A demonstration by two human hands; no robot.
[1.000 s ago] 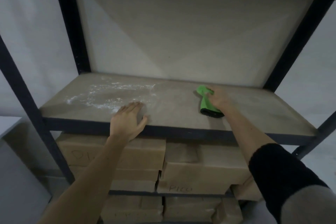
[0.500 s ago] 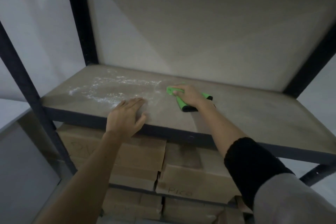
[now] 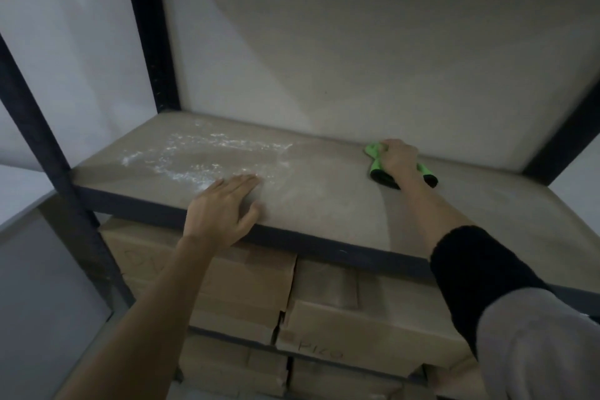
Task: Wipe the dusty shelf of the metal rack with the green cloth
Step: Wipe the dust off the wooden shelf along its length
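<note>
So we've got the green cloth [image 3: 376, 161] bunched up under our right hand [image 3: 397, 161], fingers curled down and clamped on it, pressed to the shelf [image 3: 324, 201] near the back wall on the right side. Our left hand [image 3: 224, 209] is lying flat and spread at the front edge, holding nothing, fingertips just touching the near side of the white dust patch [image 3: 207, 156]. Biggest worry from here: the dust is all over on the left, well apart from the cloth, so if we keep scrubbing the right half we miss the actual mess. Also that left palm is sitting right at the powder, so it could smear it or drag some off the front lip onto the cardboard boxes [image 3: 246, 286] stacked below. And a wadded cloth only touches a narrow strip, so a fast sweep might just push dust around. Compared to half a second ago, the cloth hand has slid from right next to the dust's right edge back out toward the rear right, while the left hand hasn't really budged.
</note>
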